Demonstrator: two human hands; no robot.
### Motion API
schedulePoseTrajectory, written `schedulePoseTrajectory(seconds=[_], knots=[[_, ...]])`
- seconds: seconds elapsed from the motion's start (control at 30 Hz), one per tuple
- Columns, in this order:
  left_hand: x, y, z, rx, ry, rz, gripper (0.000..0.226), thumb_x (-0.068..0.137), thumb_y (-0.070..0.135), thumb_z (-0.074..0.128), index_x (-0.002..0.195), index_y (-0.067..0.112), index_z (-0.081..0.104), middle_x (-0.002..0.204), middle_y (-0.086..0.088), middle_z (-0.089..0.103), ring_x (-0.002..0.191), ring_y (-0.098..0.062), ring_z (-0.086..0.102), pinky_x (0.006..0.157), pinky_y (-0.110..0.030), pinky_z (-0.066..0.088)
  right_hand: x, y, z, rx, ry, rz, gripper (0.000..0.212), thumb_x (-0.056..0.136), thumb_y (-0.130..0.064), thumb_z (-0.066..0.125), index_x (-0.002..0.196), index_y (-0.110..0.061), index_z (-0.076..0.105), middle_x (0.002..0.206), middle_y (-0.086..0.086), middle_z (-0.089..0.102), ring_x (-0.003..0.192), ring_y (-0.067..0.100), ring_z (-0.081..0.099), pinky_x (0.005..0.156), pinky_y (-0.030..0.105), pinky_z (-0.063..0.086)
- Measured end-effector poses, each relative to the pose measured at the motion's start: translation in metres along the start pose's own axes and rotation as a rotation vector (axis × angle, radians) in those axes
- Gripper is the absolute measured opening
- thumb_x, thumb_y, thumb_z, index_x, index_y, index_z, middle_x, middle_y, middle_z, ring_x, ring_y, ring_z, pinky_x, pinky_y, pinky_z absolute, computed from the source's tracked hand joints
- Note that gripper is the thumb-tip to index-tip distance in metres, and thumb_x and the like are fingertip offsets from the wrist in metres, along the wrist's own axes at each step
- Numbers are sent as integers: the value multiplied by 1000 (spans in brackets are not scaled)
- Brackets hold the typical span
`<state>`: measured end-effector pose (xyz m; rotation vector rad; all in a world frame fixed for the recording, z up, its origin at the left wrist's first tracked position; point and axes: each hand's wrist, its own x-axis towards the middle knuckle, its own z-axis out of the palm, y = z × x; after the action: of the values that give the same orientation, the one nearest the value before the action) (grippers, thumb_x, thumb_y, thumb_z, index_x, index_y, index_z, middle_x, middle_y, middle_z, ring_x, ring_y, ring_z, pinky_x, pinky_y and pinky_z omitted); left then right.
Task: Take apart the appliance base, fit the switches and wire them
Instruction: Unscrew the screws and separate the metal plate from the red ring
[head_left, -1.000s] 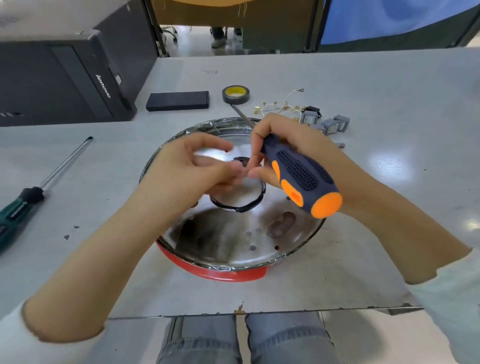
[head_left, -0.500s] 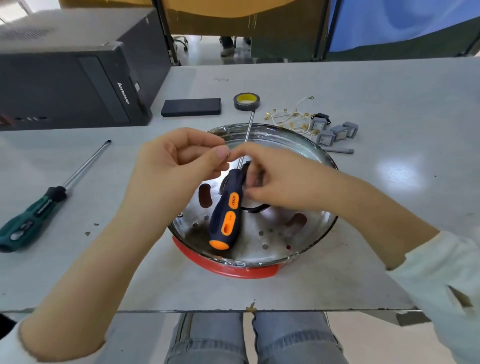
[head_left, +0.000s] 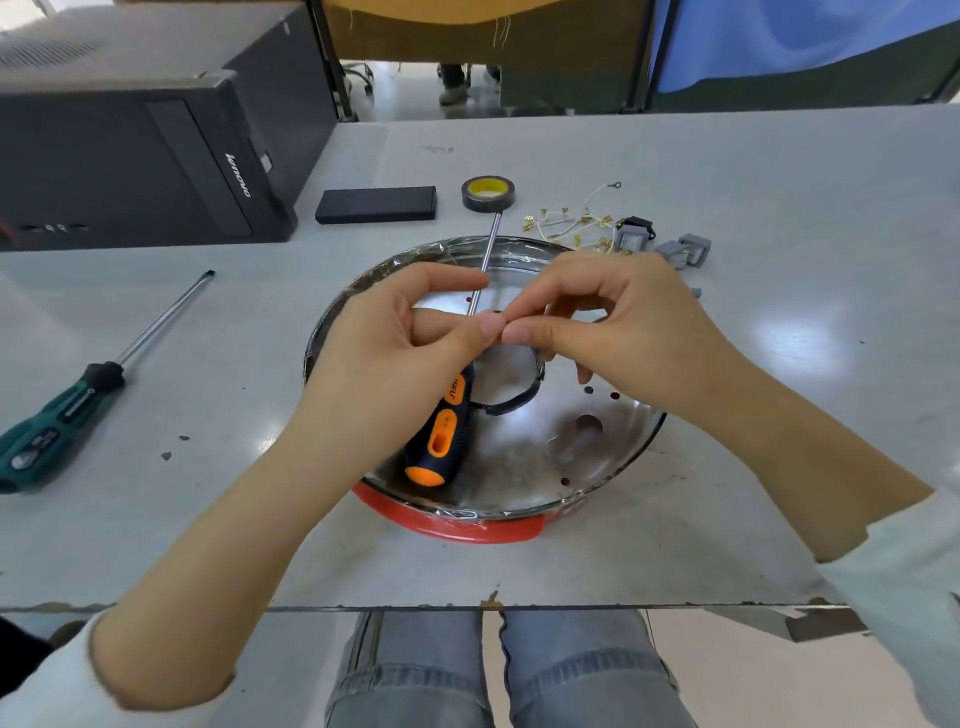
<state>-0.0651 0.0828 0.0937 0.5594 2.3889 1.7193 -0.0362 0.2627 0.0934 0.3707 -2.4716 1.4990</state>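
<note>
— While the appliance base (head_left: 498, 467) is kept upside down on the worktop (head_left: 727, 364), how far can the job be judged to have got?

— Not far, it is judged. The metal underside is exposed, yet the base is not seen apart. The switches (head_left: 675, 249) and the wires (head_left: 566, 223) with brass terminals are left loose beyond the far rim, so fitting and wiring are still to be done.

— What is held?

— The left hand (head_left: 400, 353) and the right hand (head_left: 639, 332) are brought together above the centre of the base, thumb and forefinger of each pinched tip to tip. Something small, perhaps a screw, may be nipped between the fingers (head_left: 488, 327), but it cannot be made out.

— And the tools?

— The orange-and-black screwdriver (head_left: 441, 431) is laid in the dish of the base, its shaft run out over the far rim towards the tape roll (head_left: 487, 193). It is gripped by neither hand. A green screwdriver (head_left: 78, 395) is left well to the left, a black case (head_left: 376, 204) beside the tape, a computer tower (head_left: 140, 156) at the far left.

— What is in the way?

— The laid screwdriver crosses the black ring (head_left: 519, 400) at the centre, and is likely to need lifting out first
</note>
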Motion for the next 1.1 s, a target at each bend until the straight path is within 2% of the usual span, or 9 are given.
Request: schedulePoseTrajectory(seconds=[0.07,0.13,0.2,0.27,0.4,0.53,0.73,0.87,1.1], knots=[[-3,-5,-1,283,-49,129,25,90,35,62,113,42,58,98,28,70,113,4,58,92,-9,42,2,0,-6,1,-65,57,12,79,-17,75,77,-29,73,71,-6,68,66,13,65,47,25,51],[-5,-8,-1,585,-234,185,31,83,52,54,112,59,49,141,25,46,145,-5,19,120,-29,14,4,-1,-15,-41,-234,142,9,79,-19,74,76,-27,74,70,-2,70,68,13,68,52,25,54],[-5,-7,-3,714,-429,69,30,71,65,51,99,68,41,159,26,4,150,-18,-5,121,-50,3,6,-3,-22,-110,-475,247,6,79,-20,74,78,-26,73,71,-1,71,68,16,68,55,23,55],[-2,-8,-5,732,-517,72,31,69,66,54,98,69,41,156,31,-11,150,-11,-2,119,-54,10,6,-6,-25,-173,-669,311,6,79,-22,75,78,-27,74,72,-5,72,67,11,67,55,19,53],[3,-7,-8,696,-602,152,32,76,59,62,100,70,43,155,33,-9,146,4,3,117,-58,11,2,-13,-22,-236,-804,335,8,76,-26,78,74,-34,74,73,-11,71,58,-4,59,57,7,42],[4,-9,-8,673,-641,199,34,70,66,52,104,69,46,155,34,-8,148,-3,1,118,-57,10,0,-16,-18,-288,-827,309,7,76,-27,77,75,-33,75,75,-6,72,63,3,61,66,18,48],[5,-9,-7,642,-650,228,36,67,68,49,103,67,51,154,37,-5,142,13,3,117,-57,13,2,-24,-17,-394,-844,334,6,76,-29,76,73,-34,75,76,-8,72,76,10,70,77,24,53],[4,-9,-6,635,-641,237,30,74,61,55,103,66,51,155,34,-1,143,10,6,117,-58,14,2,-24,-14,-434,-853,324,8,77,-29,76,71,-34,74,74,-8,72,73,8,69,71,19,51],[7,-11,-10,635,-638,214,31,82,44,62,109,58,58,155,35,-1,141,14,10,119,-53,13,5,-12,-3,-526,-783,312,22,63,-35,79,58,-51,64,54,-23,63,42,-10,55,39,2,34]])
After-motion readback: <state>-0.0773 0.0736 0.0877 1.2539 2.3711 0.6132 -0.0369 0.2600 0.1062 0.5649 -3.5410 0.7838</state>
